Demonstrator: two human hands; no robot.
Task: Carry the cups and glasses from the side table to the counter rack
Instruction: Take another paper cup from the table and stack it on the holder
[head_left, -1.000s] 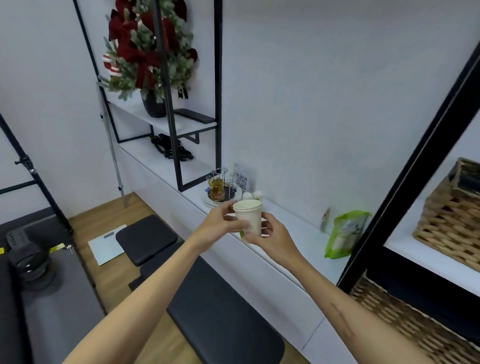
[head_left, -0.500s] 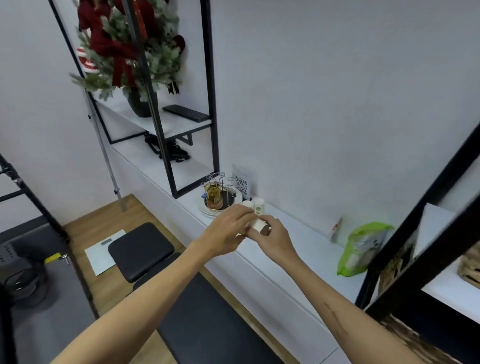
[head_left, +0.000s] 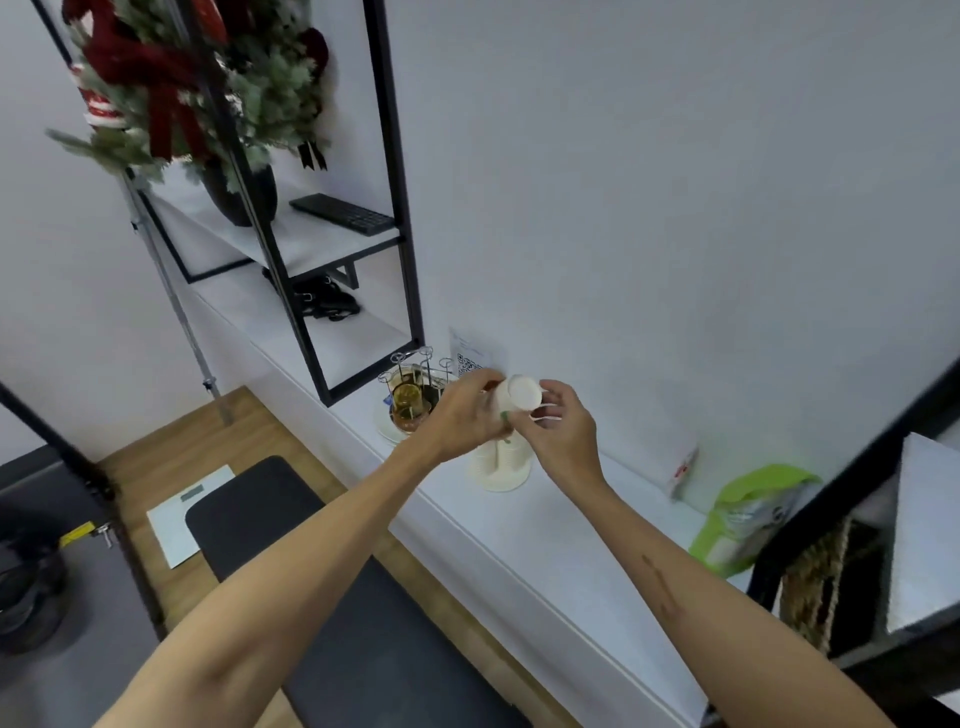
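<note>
My fingers (head_left: 551, 395) of both hands close around one paper cup (head_left: 517, 397) — it is turned bottom up, tilted. The left hand (head_left: 462, 415) and right hand (head_left: 558, 434) hold it above a stack of cups (head_left: 501, 465) on the white counter (head_left: 545, 525), beside the wire rack (head_left: 413, 382).

Materials and finishes, counter and shelving

Paper cup (head_left: 514, 397) matt white, smooth, base flat and dull; stack of cups (head_left: 500, 465) under it the same matt paper. Counter (head_left: 561, 530) smooth white, low sheen. Wire rack (head_left: 415, 371) thin bright metal; glass (head_left: 407, 399) in it clear, amber-tinted, glossy. Shelf frame (head_left: 400, 208) black metal, matt. Pouch (head_left: 748, 512) glossy green plastic, creased. Basket (head_left: 818, 582) rough woven fibre. Floor (head_left: 171, 457) wood, satin. Bench pad (head_left: 343, 613) black, matt, leather-like. Vase (head_left: 236, 192) dark, slight gloss. Remote (head_left: 340, 213) matt black plastic.
</note>
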